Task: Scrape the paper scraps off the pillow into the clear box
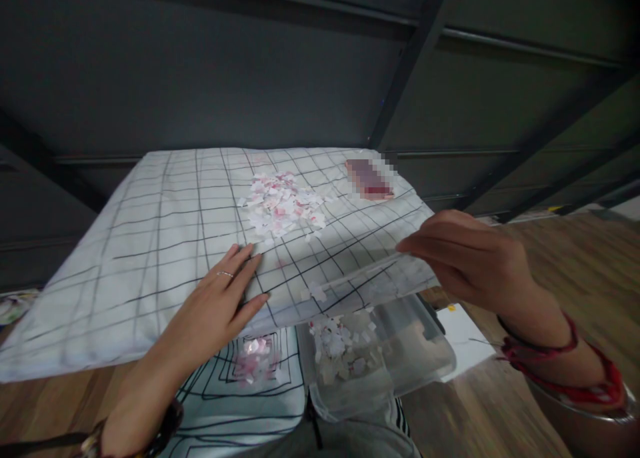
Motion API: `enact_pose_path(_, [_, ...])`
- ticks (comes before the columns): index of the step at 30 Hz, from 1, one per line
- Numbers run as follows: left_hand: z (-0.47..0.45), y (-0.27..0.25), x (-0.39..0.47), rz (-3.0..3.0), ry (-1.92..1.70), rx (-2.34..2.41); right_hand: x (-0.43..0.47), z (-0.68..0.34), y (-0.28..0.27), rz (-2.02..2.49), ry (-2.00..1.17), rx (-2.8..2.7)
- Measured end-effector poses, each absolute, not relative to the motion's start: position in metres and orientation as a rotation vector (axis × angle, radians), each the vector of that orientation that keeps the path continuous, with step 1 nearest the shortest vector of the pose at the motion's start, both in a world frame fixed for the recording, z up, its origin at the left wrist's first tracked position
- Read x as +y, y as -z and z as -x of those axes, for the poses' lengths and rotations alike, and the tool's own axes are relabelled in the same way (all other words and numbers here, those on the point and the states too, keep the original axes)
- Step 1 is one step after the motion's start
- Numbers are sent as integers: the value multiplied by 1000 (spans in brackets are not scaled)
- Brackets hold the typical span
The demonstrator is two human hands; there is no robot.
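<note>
My left hand (220,305) lies open on the white checked cloth (165,245), fingers spread just below a heap of small white and pink paper pieces (283,205). On the right, my right hand (465,258) is closed in a pinch on a thin, see-through strip (365,269), which is blurred, so its exact kind is unclear. The strip slants down to the left over the cloth's near edge, with a few white paper bits (315,291) at its far end. Below that edge is a clear plastic box (425,361) with more paper pieces inside.
Left of the box, pink and white pieces (257,361) lie on a light blue patterned surface (240,405). A pixelated flat object (370,179) rests on the cloth's far right. A white sheet (470,345) is beside the box, above the wooden floor (500,405). Dark panels (225,71) stand behind.
</note>
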State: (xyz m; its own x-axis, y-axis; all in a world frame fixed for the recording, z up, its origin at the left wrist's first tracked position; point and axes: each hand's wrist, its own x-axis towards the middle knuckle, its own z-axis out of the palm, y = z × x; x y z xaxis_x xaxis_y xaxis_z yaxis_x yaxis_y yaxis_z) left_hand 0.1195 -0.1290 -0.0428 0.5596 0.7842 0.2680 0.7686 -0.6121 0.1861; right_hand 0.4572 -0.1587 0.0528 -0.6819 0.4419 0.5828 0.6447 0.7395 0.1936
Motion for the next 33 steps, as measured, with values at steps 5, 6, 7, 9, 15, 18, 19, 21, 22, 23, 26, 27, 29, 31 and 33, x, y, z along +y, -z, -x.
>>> enact_pose_path(5, [-122,40,-131,-2774,-532,1302,-160,-458,-52,805,522,-2398])
enact_pose_path(6, [-124,39,-132,-2790,-547,1281,-159,-458,-52,806,523,-2403])
enact_pose_path(7, [-126,37,-133,-2807,-568,1250,-158,-457,-53,805,530,-2412])
enact_pose_path(9, [-134,33,-134,-2839,-603,1158,-156,-456,-53,807,564,-2419])
enact_pose_path(15, [-154,28,-132,-2885,-601,950,-152,-460,-54,866,703,-2420])
enact_pose_path(18, [-156,30,-130,-2908,-620,955,-152,-464,-53,883,691,-2406])
enact_pose_path(19, [-155,30,-129,-2915,-627,959,-153,-465,-53,896,684,-2405])
enact_pose_path(21, [-152,30,-130,-2926,-628,967,-154,-467,-53,917,681,-2408])
enact_pose_path(22, [-150,30,-130,-2930,-622,969,-154,-468,-53,923,682,-2418])
enact_pose_path(23, [-149,30,-130,-2930,-613,975,-154,-469,-53,920,678,-2427])
enact_pose_path(26, [-143,32,-130,-2913,-585,1011,-155,-471,-55,917,634,-2439])
enact_pose_path(27, [-141,33,-130,-2904,-578,1029,-155,-471,-55,919,623,-2433])
enact_pose_path(29, [-138,35,-130,-2883,-565,1060,-156,-470,-55,937,620,-2407])
enact_pose_path(31, [-134,37,-131,-2867,-557,1084,-156,-468,-54,940,647,-2385])
enact_pose_path(33, [-131,38,-132,-2856,-557,1101,-156,-466,-53,938,682,-2379])
